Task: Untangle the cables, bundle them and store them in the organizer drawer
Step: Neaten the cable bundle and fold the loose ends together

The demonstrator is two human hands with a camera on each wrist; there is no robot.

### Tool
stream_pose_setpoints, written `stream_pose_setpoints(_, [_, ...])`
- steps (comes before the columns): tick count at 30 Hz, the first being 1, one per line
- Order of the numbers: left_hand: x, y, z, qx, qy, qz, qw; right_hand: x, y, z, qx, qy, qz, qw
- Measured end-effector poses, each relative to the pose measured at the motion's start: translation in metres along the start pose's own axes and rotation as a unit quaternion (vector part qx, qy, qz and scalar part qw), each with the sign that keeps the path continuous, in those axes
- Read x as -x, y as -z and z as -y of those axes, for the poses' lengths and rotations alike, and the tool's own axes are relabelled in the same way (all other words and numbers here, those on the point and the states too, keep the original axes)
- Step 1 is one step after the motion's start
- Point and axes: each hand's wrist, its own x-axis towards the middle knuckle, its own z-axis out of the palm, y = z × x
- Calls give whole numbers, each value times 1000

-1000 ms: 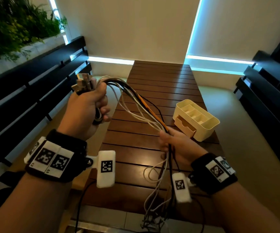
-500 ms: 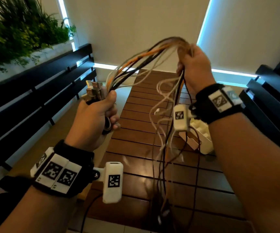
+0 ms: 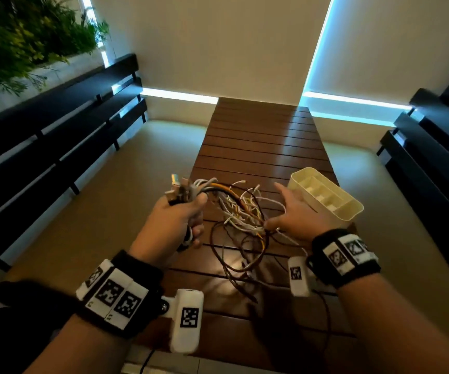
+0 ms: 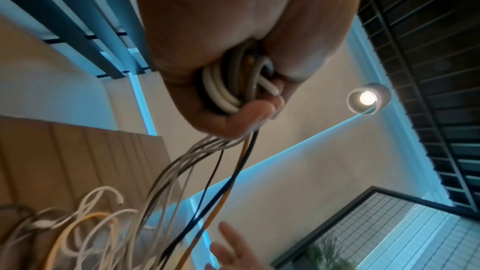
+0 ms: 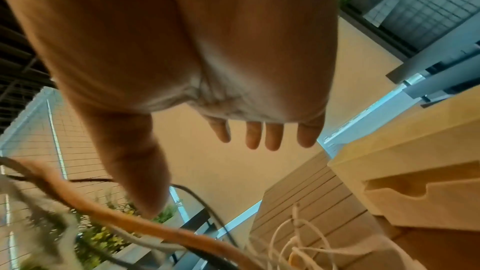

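Observation:
Several cables (image 3: pixel 241 211), white, black and orange, lie in a loose tangle on the slatted wooden table (image 3: pixel 261 147). My left hand (image 3: pixel 177 222) grips their gathered ends in a fist, with the plugs (image 3: pixel 176 188) sticking up above it. In the left wrist view the looped strands (image 4: pixel 228 87) fill the fist and the rest trail down. My right hand (image 3: pixel 295 211) hovers just right of the tangle with its fingers (image 5: pixel 262 134) spread and holds nothing; its thumb is close to the strands. The cream organizer (image 3: pixel 328 197) stands right behind it, and its drawer (image 5: pixel 420 196) appears pushed in.
Dark slatted benches (image 3: pixel 56 136) run along the left, and another dark bench (image 3: pixel 428 147) along the right. Green plants (image 3: pixel 21 36) grow at the upper left. The far half of the table is bare wood. A black wire (image 3: pixel 326 314) hangs from my right wrist camera.
My right hand came down from its high lift and let go of the cables, which dropped into a heap on the table. My left hand sank lower, still gripping the ends.

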Motion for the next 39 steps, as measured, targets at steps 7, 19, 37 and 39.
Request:
stream_pose_setpoints(7, [0,-19,33,-27,50,20,998,75,-34,25,-350,-64,127,926])
stream_pose_setpoints(19, [40,-46,51,-24,99,143,985,60,-28,56,-639,-7,12,769])
stream_pose_setpoints(37, [24,7,27,-100,76,193,973,78,-5,48,-153,175,-109,967])
stream_pose_setpoints(39, [23,8,23,-126,75,235,961,81,-12,60,-133,245,45,959])
